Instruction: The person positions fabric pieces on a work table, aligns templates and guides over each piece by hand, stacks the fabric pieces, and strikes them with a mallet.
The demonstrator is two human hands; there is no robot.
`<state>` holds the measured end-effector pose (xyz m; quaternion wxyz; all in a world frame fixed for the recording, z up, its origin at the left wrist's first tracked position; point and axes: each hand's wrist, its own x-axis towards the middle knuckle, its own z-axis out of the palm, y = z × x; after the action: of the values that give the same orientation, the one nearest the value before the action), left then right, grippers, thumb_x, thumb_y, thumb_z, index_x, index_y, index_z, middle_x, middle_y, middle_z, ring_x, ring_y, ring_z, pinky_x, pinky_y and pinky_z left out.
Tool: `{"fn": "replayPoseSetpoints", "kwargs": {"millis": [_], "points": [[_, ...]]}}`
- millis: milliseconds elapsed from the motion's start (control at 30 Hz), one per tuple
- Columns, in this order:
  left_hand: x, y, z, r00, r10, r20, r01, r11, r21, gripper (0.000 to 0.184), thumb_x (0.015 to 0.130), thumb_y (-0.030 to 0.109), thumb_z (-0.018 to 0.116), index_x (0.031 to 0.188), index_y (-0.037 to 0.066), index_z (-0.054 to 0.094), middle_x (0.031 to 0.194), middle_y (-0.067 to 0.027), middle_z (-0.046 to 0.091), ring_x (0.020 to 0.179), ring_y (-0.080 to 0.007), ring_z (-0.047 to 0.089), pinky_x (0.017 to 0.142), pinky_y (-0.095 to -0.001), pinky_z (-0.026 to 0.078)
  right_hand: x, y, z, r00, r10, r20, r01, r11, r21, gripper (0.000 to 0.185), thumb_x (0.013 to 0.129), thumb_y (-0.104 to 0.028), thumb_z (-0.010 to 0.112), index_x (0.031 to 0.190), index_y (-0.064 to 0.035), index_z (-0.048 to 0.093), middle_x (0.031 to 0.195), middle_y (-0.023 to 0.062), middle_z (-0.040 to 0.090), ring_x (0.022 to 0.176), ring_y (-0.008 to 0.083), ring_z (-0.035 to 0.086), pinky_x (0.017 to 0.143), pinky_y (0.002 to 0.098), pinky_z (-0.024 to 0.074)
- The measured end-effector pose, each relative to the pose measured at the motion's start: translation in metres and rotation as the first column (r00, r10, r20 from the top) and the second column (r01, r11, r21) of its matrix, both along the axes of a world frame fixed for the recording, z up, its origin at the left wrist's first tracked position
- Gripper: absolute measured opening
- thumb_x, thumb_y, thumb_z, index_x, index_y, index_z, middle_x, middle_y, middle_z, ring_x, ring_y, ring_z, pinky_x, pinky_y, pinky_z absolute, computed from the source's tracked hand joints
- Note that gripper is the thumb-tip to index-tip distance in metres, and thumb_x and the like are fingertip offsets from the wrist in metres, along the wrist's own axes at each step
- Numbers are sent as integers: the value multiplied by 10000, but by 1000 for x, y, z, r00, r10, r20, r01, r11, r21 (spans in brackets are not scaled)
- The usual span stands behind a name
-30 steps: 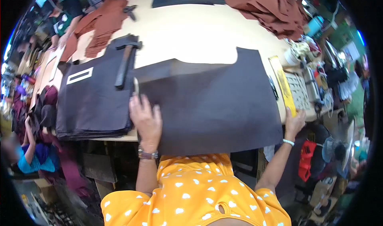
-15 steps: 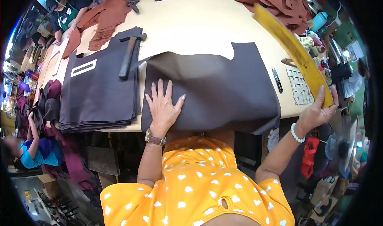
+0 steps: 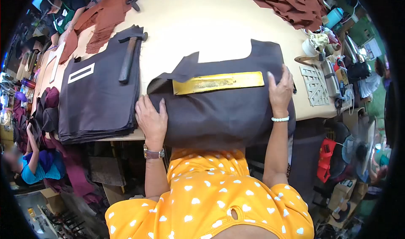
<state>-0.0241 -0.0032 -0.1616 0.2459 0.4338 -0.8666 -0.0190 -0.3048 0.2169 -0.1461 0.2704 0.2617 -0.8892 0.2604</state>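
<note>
A dark brown sheet [image 3: 219, 121], fabric or leather, lies rippled across the table's front edge, its back left part folded over. A yellow, worn flat strip [image 3: 219, 83] rests on top of it. At the sheet's left edge is my left hand [image 3: 152, 118], thumb over the sheet and apart from the fingers, palm down. My right hand [image 3: 280, 91] is at the right edge, slightly blurred, with thumb and fingers spread. Neither hand touches the yellow strip.
Left of the sheet, a hammer [image 3: 128, 58] and a small white frame [image 3: 81, 73] lie on a stack of dark sheets [image 3: 99, 99]. Rust-brown pieces [image 3: 287, 5] are heaped at the back. A white lattice piece [image 3: 314, 86] lies right. Other people work at the left.
The yellow strip has left my right hand and now lies on the dark sheet. My right hand moved left to the sheet's edge; my left hand shifted left and down. The sheet has become rippled and folded.
</note>
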Motion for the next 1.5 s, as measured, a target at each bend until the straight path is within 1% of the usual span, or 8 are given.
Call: {"fn": "replayPoseSetpoints", "kwargs": {"millis": [200,367,500,667,900,1000,1200,1500], "points": [[-8,-20,8,986,-14,-163,28,996,87,234,764,149,666,878,-11,539,903,-157,535,865,-345,513,768,-425,407,7,50,-11,930,-348,119,328,931,158,375,800,-176,640,1116,-6,532,970,145,596,905,325,569,804,433,437],[-11,-25,6,919,35,-392,93,948,304,165,738,47,650,841,-22,542,813,-141,565,768,-348,553,706,-401,435,5,51,-10,939,-165,301,200,976,-89,318,786,-48,613,1091,11,542,859,122,589,815,294,571,743,408,437],[-4,-20,17,814,-10,-580,229,925,304,104,770,17,606,829,-27,533,740,-128,575,678,-209,557,678,-320,450,0,47,-10,963,-71,260,136,960,-243,340,783,-16,598,1115,18,532,825,120,579,746,290,570,701,401,442],[8,-26,14,916,11,-401,145,923,357,49,785,-21,556,824,-50,565,766,-142,589,690,-235,576,671,-319,453,6,51,-2,941,-243,238,240,970,39,518,814,-206,650,1255,-44,432,901,179,626,850,336,620,730,422,466],[32,-18,6,973,-77,-217,128,963,235,154,781,-3,576,919,-49,628,811,-173,587,762,-320,591,704,-355,457,10,69,-9,920,-244,306,238,970,58,505,809,-171,657,1258,-75,448,919,181,627,866,345,612,750,428,464],[25,-7,20,989,-52,-142,82,972,218,177,779,18,592,942,-29,643,844,-159,577,797,-301,588,724,-350,456,11,68,-11,978,-203,-45,207,971,120,459,802,-154,652,1218,-54,486,966,166,598,910,323,586,785,403,457],[1,-15,21,961,-248,-123,248,969,-17,252,783,79,623,1028,24,640,1227,-237,488,1106,-390,477,955,-425,376,32,29,0,967,45,252,-42,999,-16,329,818,-134,619,1117,-13,557,933,134,610,875,290,588,773,394,461],[-20,15,14,942,-279,-186,304,945,120,254,764,63,606,1013,17,619,1065,-137,581,983,-309,536,853,-402,415,46,11,-9,947,-36,318,78,990,-118,310,830,-100,571,1123,0,561,863,101,642,842,284,585,782,402,447]]}}
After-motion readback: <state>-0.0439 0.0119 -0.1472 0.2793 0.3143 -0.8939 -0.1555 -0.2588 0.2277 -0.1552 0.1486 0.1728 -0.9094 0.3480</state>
